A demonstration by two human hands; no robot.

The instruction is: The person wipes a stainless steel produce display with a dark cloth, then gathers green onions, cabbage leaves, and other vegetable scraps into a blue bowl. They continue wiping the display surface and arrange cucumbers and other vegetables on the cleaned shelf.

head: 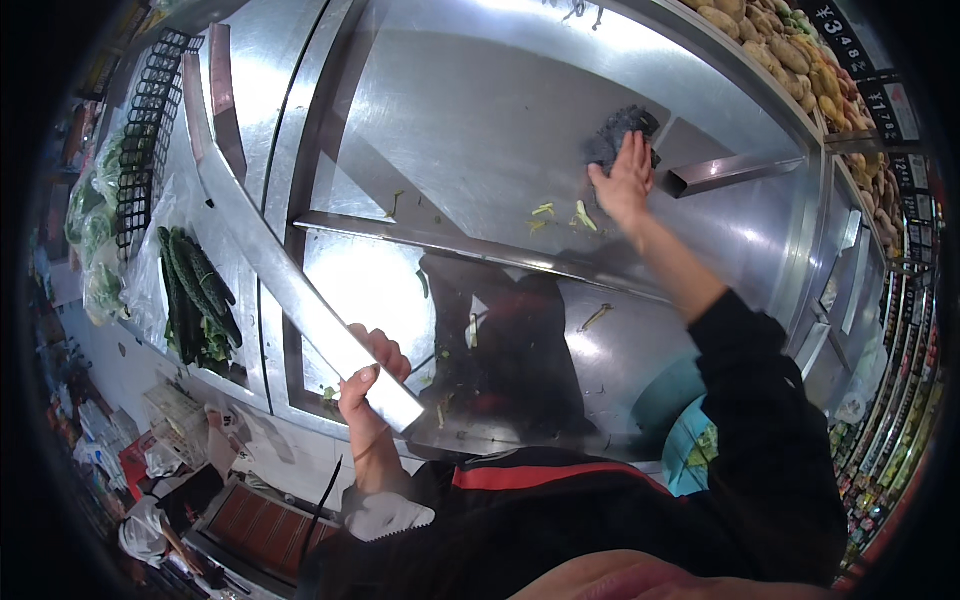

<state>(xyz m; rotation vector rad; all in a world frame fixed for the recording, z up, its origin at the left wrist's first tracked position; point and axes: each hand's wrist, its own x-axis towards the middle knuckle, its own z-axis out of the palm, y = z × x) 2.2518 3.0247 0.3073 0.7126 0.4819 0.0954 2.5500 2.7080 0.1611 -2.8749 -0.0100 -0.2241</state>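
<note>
My left hand (373, 375) grips the near end of a long metal bar (289, 277), which slants up to the far left over the tray's edge. With its fingers extended, my right hand (626, 178) presses a dark grey cloth (619, 135) on the floor of a stainless steel display tray (465, 97). Green vegetable scraps (583, 216) lie nearer to me than the cloth. Right of the hand, a short metal bar (735, 174) rests in the tray. A metal divider bar (465, 247) crosses between the far and near parts of the tray.
On the left ledge lie cucumbers (196, 289), a black plastic grid (146, 135) and bagged greens (101, 217). Potatoes (787, 52) fill a bin at the far right. A teal container (679, 465) with greens stands by my right sleeve. Another scrap (596, 316) lies in the near section.
</note>
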